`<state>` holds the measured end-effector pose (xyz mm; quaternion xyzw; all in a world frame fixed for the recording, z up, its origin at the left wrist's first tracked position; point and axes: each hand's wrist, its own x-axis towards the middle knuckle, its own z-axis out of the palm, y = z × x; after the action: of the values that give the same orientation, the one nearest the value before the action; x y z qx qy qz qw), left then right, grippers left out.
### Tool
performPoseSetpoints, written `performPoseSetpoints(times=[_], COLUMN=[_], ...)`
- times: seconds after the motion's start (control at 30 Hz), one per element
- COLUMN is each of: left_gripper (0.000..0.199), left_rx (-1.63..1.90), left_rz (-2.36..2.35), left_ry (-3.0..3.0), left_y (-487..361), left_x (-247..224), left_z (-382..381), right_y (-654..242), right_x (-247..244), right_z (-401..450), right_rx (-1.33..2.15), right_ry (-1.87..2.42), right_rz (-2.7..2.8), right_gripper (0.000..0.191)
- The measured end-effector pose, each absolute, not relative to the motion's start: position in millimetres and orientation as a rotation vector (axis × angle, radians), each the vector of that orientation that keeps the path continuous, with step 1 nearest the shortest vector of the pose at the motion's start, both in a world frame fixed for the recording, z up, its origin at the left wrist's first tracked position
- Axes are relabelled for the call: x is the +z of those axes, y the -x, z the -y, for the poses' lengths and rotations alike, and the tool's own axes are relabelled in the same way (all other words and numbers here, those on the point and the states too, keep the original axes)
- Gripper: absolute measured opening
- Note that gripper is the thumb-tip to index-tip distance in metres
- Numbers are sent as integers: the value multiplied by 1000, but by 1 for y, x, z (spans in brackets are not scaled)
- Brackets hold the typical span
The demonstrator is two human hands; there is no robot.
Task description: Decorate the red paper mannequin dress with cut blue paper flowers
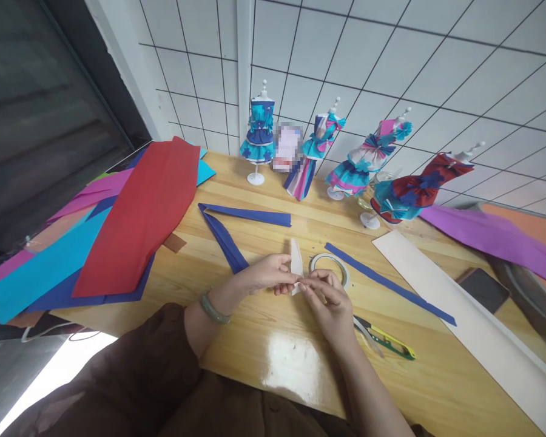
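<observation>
Over the middle of the wooden table, a small white paper piece (296, 258) is pinched between my two hands, its pointed end sticking up. My left hand (273, 274), with a green bangle at the wrist, grips it from the left with the fingers closed. From the right, the fingertips of my right hand (330, 297) press on its lower end and meet the left fingertips. A roll of white tape (344, 271) lies just behind my right hand. Dark blue paper strips (255, 214) lie beyond my hands, and another blue strip (391, 282) stretches to the right.
Four small mannequins in paper dresses (260, 130) line the wall. Red paper (141, 212) tops a coloured stack at left. Yellow-green scissors (391, 343) lie right of my right hand. Beyond are long pale paper (464, 321), a dark phone (482, 289) and purple paper (491, 240).
</observation>
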<state>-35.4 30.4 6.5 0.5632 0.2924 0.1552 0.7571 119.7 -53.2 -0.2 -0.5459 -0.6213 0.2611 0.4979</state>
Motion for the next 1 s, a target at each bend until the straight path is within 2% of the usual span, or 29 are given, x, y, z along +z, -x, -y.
performPoseSetpoints(times=[0.13, 0.27, 0.43, 0.53, 0.8, 1.0], left_gripper=[42, 54, 37, 24, 41, 35], left_rx=[409, 658, 1050, 965, 566, 427], left_rz=[-752, -994, -1098, -854, -531, -547], left_ry=[-1269, -1423, -1825, -1809, -1399, -1315], left_y=[32, 28, 29, 29, 26, 26], left_x=[6, 2, 8, 14, 12, 14], left_z=[-30, -30, -27, -23, -16, -16], right_y=[-121, -125, -129, -129, -128, -128], right_x=[2, -1, -4, -3, -3, -1], right_z=[52, 51, 49, 48, 47, 48], right_rx=[845, 1010, 1075, 1094, 1056, 1029], right_ry=[1322, 1362, 1344, 1315, 1312, 1358], right_rz=[1209, 918, 824, 787, 749, 779], right_gripper=[7, 13, 20, 20, 19, 21])
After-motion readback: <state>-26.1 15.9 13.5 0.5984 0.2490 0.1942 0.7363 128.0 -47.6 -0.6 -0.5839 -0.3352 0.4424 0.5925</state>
